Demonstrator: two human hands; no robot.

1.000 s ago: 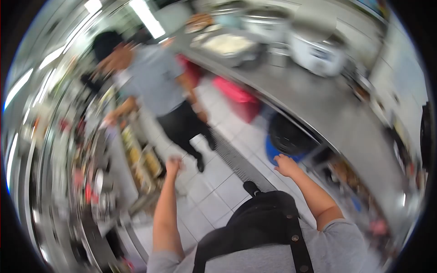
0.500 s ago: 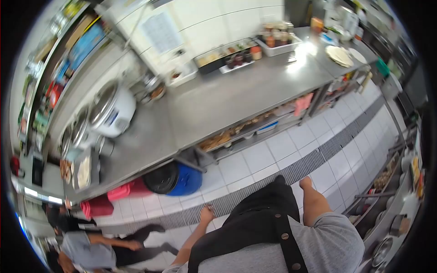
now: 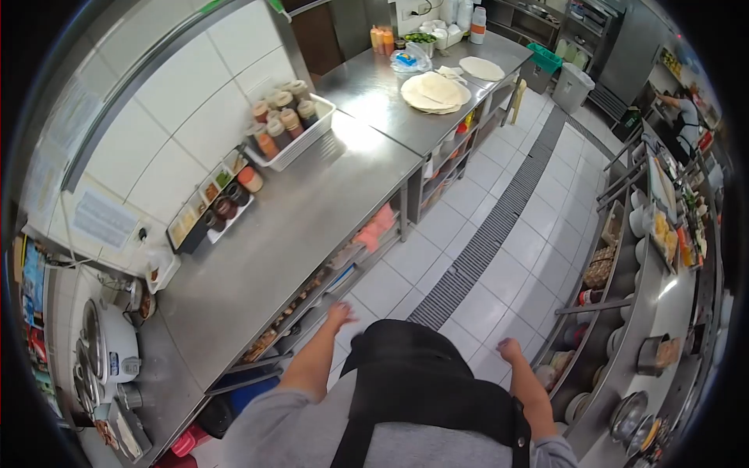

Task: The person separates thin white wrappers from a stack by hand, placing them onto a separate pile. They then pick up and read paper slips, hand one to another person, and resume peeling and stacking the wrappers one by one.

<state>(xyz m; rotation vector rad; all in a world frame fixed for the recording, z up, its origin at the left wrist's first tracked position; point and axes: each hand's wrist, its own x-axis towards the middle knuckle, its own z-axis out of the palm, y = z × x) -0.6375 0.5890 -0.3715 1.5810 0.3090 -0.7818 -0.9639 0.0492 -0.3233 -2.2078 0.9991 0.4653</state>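
My left hand point(image 3: 340, 313) hangs beside the front edge of the long steel counter point(image 3: 312, 210), its fingers apart and nothing in it. Over the tiled floor to the other side, my right hand point(image 3: 509, 349) is curled closed, with nothing visible in it. The shelf of bowls under the right-hand counter is the nearest thing to it. On the left counter stand a white basket of sauce bottles point(image 3: 290, 129) and a condiment tray point(image 3: 191, 222). Farther along lies a stack of flatbreads point(image 3: 434, 92), with a single flatbread point(image 3: 481, 69) behind it.
A floor drain grate point(image 3: 495, 234) runs down the aisle between the counters. Rice cookers point(image 3: 117, 339) stand at the left, metal bowls point(image 3: 628, 413) at the right. Bins point(image 3: 572, 87) stand at the far end. Another person point(image 3: 686, 117) is at the far right.
My view has swung right, along the aisle. The flatbreads appear nearer, and the co-workers at lower left have left view. Both my arms have swung; the hands hold nothing visible.
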